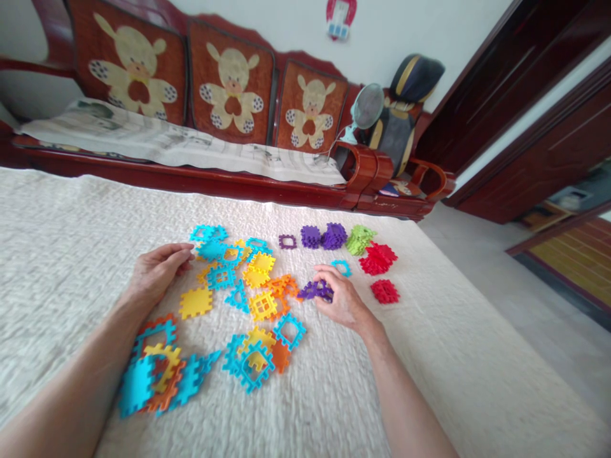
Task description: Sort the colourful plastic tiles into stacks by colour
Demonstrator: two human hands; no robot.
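My right hand (337, 297) has its fingers closed on purple pieces (315, 291), just right of some orange pieces (285, 286). My left hand (160, 270) hovers or rests at the left edge of the mixed pile, beside blue pieces (210, 249); its fingers are bent together and their tips are partly hidden, so what they hold, if anything, cannot be made out. Below it lies a flat yellow square (195, 303). More blue, yellow and orange notched pieces are spread between my hands and nearer to me, among them a blue square (137, 386).
Purple stacks (334, 236), a green stack (360, 240) and red stacks (378, 259) stand at the right back of the white quilted cloth (324, 394). A lone blue frame (341, 268) lies near my right hand. Behind is a wooden sofa (238, 184) with a fan (367, 106).
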